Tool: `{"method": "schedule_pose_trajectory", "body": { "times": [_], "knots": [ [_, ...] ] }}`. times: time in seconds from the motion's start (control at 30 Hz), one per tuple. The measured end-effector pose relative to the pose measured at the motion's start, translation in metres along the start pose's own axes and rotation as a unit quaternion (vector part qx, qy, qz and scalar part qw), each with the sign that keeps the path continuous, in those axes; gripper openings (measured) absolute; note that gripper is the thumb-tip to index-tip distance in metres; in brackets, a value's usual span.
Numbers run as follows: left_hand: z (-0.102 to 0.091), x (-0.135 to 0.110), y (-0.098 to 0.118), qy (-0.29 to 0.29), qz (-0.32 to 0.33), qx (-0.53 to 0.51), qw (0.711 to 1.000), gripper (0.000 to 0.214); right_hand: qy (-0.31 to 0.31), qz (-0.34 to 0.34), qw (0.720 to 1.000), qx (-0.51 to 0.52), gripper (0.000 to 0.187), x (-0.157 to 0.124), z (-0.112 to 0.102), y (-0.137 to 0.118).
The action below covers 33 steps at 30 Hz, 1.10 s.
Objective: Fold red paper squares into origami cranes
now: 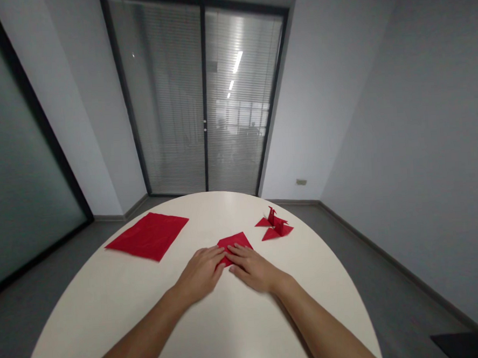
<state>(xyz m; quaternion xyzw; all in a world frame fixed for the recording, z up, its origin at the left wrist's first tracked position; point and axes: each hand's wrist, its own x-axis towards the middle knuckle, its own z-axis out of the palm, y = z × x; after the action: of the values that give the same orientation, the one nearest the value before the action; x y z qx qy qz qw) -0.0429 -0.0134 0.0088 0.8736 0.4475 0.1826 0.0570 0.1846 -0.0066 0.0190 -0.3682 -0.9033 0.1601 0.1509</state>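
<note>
A folded piece of red paper (235,239) lies on the round white table in front of me, its lower part covered by my fingers. My left hand (203,268) rests on its left side, fingers stretched toward the middle of the sheet and the thumb by its lower edge. From the right, my right hand (253,265) lies flat on the same paper, fingers extended and almost meeting those of the left. Both hands press from above rather than grasp. The fold under the fingertips is hidden.
At the left of the white table (232,325) lies a larger, flat stack or sheet of red paper (149,236). Two red origami cranes (277,226) stand close together at the right. A dark object (471,344) shows at the lower right corner, beyond the table's edge.
</note>
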Motion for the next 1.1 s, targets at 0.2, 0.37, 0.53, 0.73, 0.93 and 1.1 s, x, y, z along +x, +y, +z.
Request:
{"method": "schedule_pose_trajectory", "body": {
  "times": [0.2,0.37,0.53,0.73,0.93,1.1],
  "knots": [
    [-0.003,-0.007,0.01,-0.131,-0.029,-0.005,0.991,0.069,-0.03,0.037,0.999,-0.01,0.059,-0.003,-0.005,0.002],
    [-0.015,-0.007,0.016,-0.133,-0.025,-0.003,0.991,0.067,0.03,0.006,0.999,-0.01,0.041,-0.001,-0.016,-0.005],
    [-0.024,-0.007,0.023,-0.118,0.002,0.01,0.993,0.057,0.105,0.068,0.991,-0.041,0.03,0.001,-0.014,0.001],
    [-0.02,-0.011,0.03,-0.196,-0.028,-0.008,0.98,0.08,0.072,0.134,0.986,-0.07,0.055,-0.002,-0.002,0.015],
    [-0.018,-0.012,0.036,-0.197,-0.016,-0.001,0.98,0.082,0.039,0.158,0.985,-0.057,0.069,-0.002,-0.004,0.015],
    [-0.005,-0.014,0.035,-0.17,-0.01,-0.008,0.985,0.08,0.041,0.155,0.986,-0.054,0.07,-0.002,-0.005,0.013]
  ]
}}
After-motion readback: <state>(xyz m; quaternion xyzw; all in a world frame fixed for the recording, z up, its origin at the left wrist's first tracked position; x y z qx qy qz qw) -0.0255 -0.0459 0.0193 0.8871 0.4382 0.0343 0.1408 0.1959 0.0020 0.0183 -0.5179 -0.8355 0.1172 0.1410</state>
